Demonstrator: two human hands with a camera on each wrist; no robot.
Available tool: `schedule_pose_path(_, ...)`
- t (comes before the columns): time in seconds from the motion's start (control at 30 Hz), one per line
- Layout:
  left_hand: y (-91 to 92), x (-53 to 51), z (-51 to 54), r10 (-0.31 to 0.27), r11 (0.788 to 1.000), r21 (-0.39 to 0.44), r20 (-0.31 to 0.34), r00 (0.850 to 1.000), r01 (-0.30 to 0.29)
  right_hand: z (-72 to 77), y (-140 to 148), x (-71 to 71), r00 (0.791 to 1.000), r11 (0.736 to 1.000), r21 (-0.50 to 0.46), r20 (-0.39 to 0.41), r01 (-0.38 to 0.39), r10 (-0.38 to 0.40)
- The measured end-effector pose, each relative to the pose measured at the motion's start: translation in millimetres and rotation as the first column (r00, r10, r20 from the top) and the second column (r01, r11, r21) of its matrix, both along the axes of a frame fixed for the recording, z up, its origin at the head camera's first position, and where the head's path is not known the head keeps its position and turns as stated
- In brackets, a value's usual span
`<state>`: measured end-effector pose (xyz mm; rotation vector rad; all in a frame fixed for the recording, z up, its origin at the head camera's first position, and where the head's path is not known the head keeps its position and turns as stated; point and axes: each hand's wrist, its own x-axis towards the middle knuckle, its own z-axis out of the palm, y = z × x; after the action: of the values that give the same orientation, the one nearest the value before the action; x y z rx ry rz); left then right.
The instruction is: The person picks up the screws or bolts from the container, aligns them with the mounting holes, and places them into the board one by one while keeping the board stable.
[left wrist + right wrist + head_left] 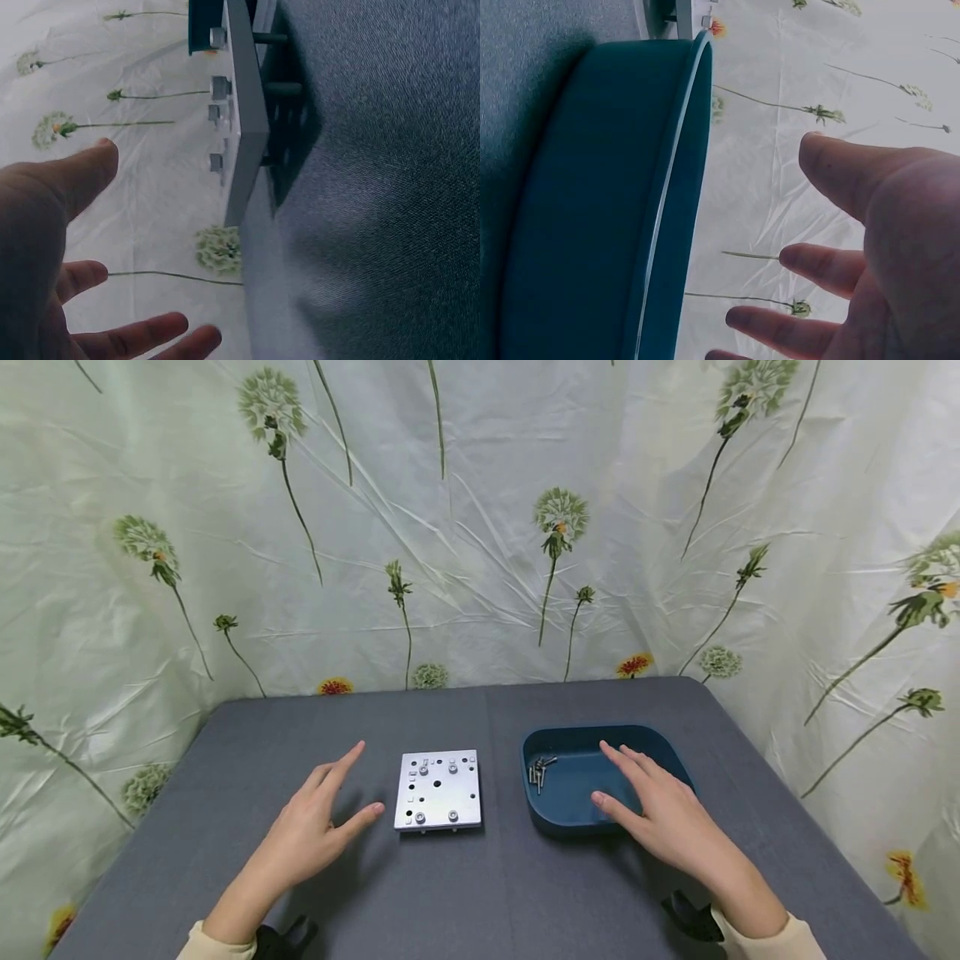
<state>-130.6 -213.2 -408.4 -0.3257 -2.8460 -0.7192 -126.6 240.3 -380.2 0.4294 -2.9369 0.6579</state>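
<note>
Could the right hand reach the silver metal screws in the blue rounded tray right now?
Probably yes: the right hand is free near the open tray, and nothing visible covers the screws.

A dark grey tabletop (pixel 450 902) with rounded far corners fills the lower part of the head view, a faint line running across it from the far edge toward the near side. Behind it and along both sides hangs a pale, creased, slightly shiny curtain (pixel 487 610), printed with dandelion heads (pixel 562 514) on thin stems, green buds (pixel 397 578), and red-and-yellow blooms (pixel 334 686), two of these just above the tabletop's far edge.
</note>
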Motion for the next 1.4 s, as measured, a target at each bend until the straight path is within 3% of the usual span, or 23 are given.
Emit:
schedule_pose_path(0.17,-4.1,-14.0,-6.7,-0.062,0.995,0.085,0.022,0.998,0.060,2.1,3.7,-4.0,1.000,0.999,-0.026,-0.006,-0.023,0.023)
schedule_pose_path(0.37,-8.8,-26.8,-13.8,-0.105,0.984,0.158,0.124,0.987,0.085,3.1,4.9,-7.2,0.998,0.998,-0.061,0.052,-0.025,0.029)
schedule_pose_path(0.53,-14.2,-39.9,-20.3,-0.162,0.964,0.241,0.200,0.966,0.112,3.2,5.5,-9.5,0.996,0.996,-0.073,0.077,-0.050,0.055)
schedule_pose_path(0.77,-16.6,-55.9,-32.3,-0.256,0.933,0.316,0.251,0.934,0.171,6.7,7.5,-10.9,0.993,0.994,-0.098,0.093,-0.058,0.067)
schedule_pose_path(0.9,-16.7,-60.8,-41.6,-0.300,0.913,0.359,0.269,0.915,0.194,5.9,10.0,-12.2,0.990,0.991,-0.121,0.116,-0.061,0.075)
schedule_pose_path(1.07,-17.3,-61.4,-49.1,-0.334,0.891,0.402,0.270,0.903,0.210,2.5,13.7,-20.2,0.981,0.981,-0.177,0.163,-0.076,0.105)
schedule_pose_path(1.4,-12.4,-66.0,-54.4,-0.359,0.894,0.371,0.255,0.898,0.252,-0.6,20.7,-40.1,0.950,0.951,-0.276,0.235,-0.138,0.206)
